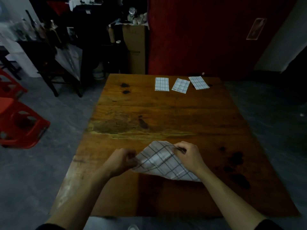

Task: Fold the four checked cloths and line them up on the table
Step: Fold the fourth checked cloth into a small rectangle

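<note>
Cloth point(163, 161) is pinched at opposite corners by left hand point(122, 161) and right hand point(188, 155).
Uneven edges are risked if either corner slips from its pinch.

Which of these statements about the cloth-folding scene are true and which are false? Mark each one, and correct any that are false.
1. Three folded checked cloths lie at the far end of the table. True.
2. Both hands grip the fourth cloth. True: the left hand and right hand each pinch an edge.
3. The three folded cloths sit in a perfectly straight, parallel row. False: the middle and right ones are turned at angles.
4. The fourth cloth is already folded small and lies flat. False: it is partly lifted, mid-fold.
5. The table is bare metal. False: it is wood.
</note>
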The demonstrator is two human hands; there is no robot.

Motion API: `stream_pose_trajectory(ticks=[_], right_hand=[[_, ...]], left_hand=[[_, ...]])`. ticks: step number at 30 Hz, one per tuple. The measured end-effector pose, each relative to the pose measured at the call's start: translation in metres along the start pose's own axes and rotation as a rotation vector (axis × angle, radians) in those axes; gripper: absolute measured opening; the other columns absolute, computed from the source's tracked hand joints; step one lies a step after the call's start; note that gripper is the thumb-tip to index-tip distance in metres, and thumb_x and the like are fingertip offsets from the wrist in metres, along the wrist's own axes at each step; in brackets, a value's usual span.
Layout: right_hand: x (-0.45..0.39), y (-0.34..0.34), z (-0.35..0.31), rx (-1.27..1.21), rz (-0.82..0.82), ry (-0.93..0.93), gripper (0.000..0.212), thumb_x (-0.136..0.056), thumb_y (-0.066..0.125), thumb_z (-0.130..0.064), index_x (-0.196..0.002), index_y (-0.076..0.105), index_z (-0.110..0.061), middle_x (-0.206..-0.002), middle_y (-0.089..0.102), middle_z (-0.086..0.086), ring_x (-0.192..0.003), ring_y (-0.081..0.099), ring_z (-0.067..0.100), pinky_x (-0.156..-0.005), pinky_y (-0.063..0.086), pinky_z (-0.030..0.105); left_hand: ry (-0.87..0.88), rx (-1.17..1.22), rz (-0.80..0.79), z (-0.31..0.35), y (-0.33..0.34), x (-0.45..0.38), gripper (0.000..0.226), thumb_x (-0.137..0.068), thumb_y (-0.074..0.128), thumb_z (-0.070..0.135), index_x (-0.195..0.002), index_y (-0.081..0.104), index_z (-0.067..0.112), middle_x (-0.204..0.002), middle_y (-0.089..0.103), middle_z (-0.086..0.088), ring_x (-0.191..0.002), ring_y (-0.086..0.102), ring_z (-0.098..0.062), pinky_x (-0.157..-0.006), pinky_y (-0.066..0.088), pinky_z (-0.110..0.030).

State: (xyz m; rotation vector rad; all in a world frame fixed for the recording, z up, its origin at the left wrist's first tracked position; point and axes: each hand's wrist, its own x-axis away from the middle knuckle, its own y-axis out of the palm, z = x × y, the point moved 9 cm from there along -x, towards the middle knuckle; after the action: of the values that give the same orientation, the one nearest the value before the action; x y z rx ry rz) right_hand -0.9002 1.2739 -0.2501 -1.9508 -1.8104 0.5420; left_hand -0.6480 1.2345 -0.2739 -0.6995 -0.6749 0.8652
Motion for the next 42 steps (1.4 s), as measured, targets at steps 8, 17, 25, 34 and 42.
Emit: stream_pose_trajectory(ticks=[8,17,25,34,42], right_hand=[[-0.038,0.002,-0.030,0.020,0.107,-0.020,0.006,-0.091,0.068,-0.019,-0.087,0.071,-0.022,-0.085,0.066,-0.015,-0.081,0.060,-0.004,-0.069,0.046,0.012],[-0.104,-0.042,-0.094,-0.115,0.204,-0.252,0.007,-0.090,0.068,-0.015,-0.094,0.074,-0.016,-0.096,0.070,-0.007,-0.094,0.065,0.006,-0.081,0.053,0.021],[-0.110,-0.054,-0.104,-0.129,0.205,-0.325,0.025,-0.087,0.066,-0.033,-0.100,0.072,-0.013,-0.103,0.068,-0.003,-0.099,0.065,0.013,-0.081,0.055,0.031],[-0.049,-0.036,-0.035,0.002,0.164,-0.164,0.017,-0.086,0.068,-0.007,-0.100,0.070,-0.018,-0.108,0.067,-0.009,-0.107,0.062,0.002,-0.088,0.056,0.026],[0.038,-0.008,0.030,0.096,0.038,0.046,0.032,-0.081,0.072,0.001,-0.097,0.069,-0.027,-0.107,0.065,-0.017,-0.106,0.059,-0.007,-0.089,0.054,0.026]], left_hand=[[0.021,0.032,0.116,-0.025,-0.054,-0.038,0.007,-0.086,0.067,0.022,-0.080,0.064,0.020,-0.077,0.065,0.002,-0.076,0.062,-0.015,-0.069,0.051,-0.039],[0.205,0.023,0.537,0.029,-0.161,-0.038,0.010,-0.087,0.070,0.019,-0.085,0.061,0.024,-0.082,0.061,0.008,-0.080,0.057,-0.014,-0.066,0.049,-0.037],[0.418,-0.033,0.630,0.061,-0.192,-0.022,0.007,-0.086,0.066,0.028,-0.084,0.063,0.022,-0.080,0.061,0.010,-0.076,0.058,-0.013,-0.065,0.051,-0.045],[0.430,0.044,0.211,0.055,-0.102,-0.012,0.006,-0.089,0.064,0.030,-0.092,0.063,0.025,-0.091,0.062,0.013,-0.084,0.060,-0.003,-0.070,0.056,-0.033],[0.420,0.069,-0.119,0.036,-0.001,0.017,0.004,-0.092,0.064,0.028,-0.096,0.064,0.028,-0.098,0.066,0.016,-0.092,0.061,0.003,-0.076,0.055,-0.023]])
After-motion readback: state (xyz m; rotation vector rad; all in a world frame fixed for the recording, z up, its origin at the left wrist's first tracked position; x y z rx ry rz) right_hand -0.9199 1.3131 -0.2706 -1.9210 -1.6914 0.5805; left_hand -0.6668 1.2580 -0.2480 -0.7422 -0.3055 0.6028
